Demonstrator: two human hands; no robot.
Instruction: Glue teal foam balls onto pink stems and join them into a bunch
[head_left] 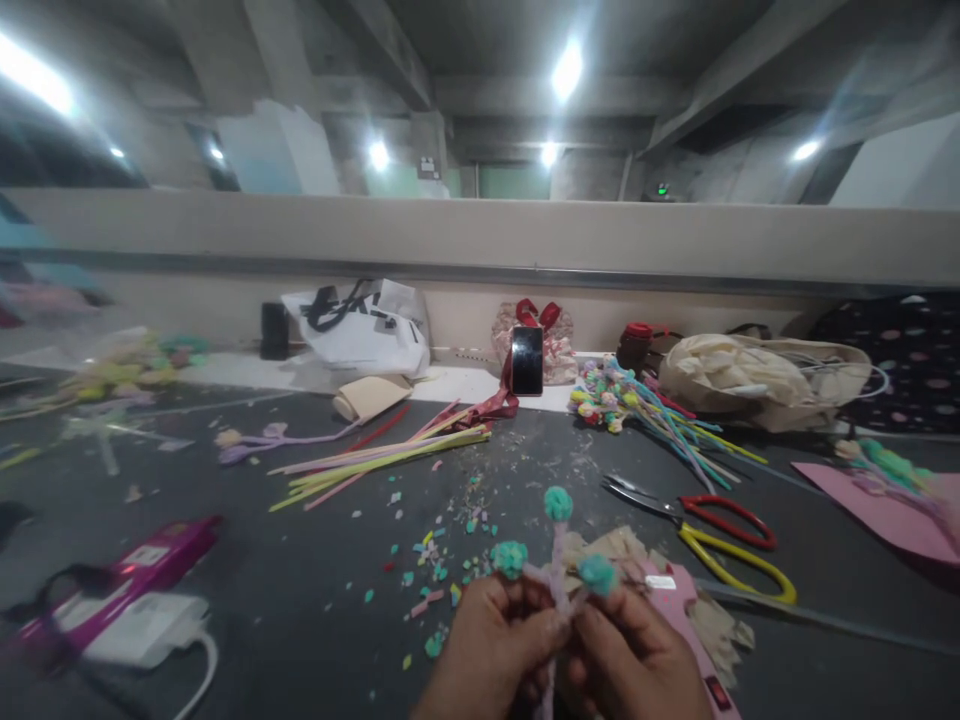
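Both hands meet at the bottom middle of the head view around a pipe-cleaner flower stem, pale lilac with three fluffy teal heads. My left hand is closed, pinching the stem just below where it branches; one teal head sits above its fingers. My right hand is closed on the same stem from the other side, near another teal head. The third head stands upright on top. Under the right hand lies a pink glue gun on crumpled beige paper, partly hidden.
Red-and-yellow-handled scissors lie to the right. Loose pipe cleaners and teal, pink and yellow scraps cover the middle. Finished flowers, a phone and bags line the back. A magenta device sits at left.
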